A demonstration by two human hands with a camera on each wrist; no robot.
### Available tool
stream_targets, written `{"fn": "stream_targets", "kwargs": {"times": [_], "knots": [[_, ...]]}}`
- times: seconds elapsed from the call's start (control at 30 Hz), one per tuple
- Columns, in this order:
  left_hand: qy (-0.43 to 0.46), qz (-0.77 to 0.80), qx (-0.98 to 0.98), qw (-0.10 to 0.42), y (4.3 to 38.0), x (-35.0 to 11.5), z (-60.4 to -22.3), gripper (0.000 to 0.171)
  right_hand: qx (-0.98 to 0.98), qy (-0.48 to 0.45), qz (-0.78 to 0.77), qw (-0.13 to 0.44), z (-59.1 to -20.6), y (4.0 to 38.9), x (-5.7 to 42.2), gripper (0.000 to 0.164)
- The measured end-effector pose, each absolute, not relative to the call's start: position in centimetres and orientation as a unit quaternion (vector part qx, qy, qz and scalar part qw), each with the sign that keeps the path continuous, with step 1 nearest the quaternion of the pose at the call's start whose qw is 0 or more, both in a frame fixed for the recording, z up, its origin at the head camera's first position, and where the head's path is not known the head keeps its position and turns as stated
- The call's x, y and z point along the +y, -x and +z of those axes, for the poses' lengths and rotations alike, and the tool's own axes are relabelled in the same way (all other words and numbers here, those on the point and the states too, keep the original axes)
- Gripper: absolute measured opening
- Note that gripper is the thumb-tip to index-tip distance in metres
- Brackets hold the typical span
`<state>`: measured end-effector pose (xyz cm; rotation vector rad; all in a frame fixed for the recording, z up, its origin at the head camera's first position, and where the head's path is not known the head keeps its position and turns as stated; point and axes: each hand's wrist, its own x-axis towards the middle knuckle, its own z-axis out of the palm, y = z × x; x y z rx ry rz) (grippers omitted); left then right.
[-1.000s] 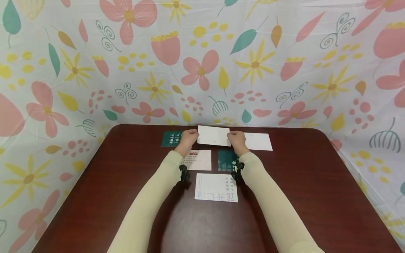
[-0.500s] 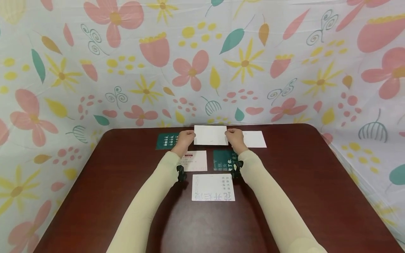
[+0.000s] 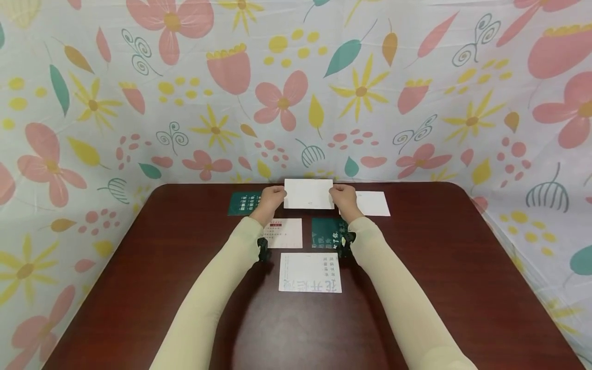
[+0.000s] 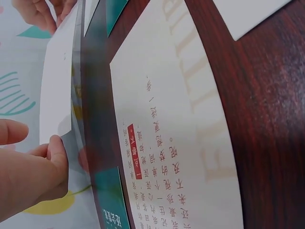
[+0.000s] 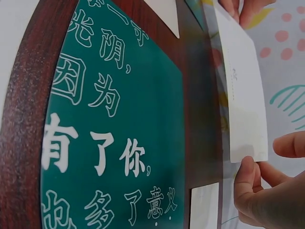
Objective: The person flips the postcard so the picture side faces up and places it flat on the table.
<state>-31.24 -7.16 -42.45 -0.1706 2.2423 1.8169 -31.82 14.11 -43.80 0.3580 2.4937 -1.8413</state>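
A blank-looking white card (image 3: pixel 308 194) with a tiny mark near its lower edge is held up at the table's far edge. My left hand (image 3: pixel 272 202) pinches its left end between thumb and fingers. At the opposite end, my right hand (image 3: pixel 345 200) pinches it the same way. Both wrist views show the card tilted up off the tabletop, thumb on its near face. Under my left wrist lies a cream card (image 4: pixel 176 119) with red print. Below the right wrist is a green card (image 5: pixel 114 129) with white lettering.
On the dark red table (image 3: pixel 185 288), another green card (image 3: pixel 240 203) lies back left and a white card (image 3: pixel 373 203) back right. Nearest me is a white card with faint large letters (image 3: pixel 310 272). A flower-print cloth (image 3: pixel 287 103) hangs right behind the table.
The view has shifted slightly. Both hands keep their pinch on the white card, which is a little higher and more upright than before. The cards on the table stay put.
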Motion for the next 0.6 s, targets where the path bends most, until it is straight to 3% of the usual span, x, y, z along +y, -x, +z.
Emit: {"fn": "stream_targets", "kwargs": {"times": [0.6], "knots": [[0.035, 0.617, 0.781, 0.084, 31.67, -6.64, -42.63, 0.042, 0.799, -0.089, -0.595, -0.010, -43.38, 31.71, 14.39, 0.042]]}}
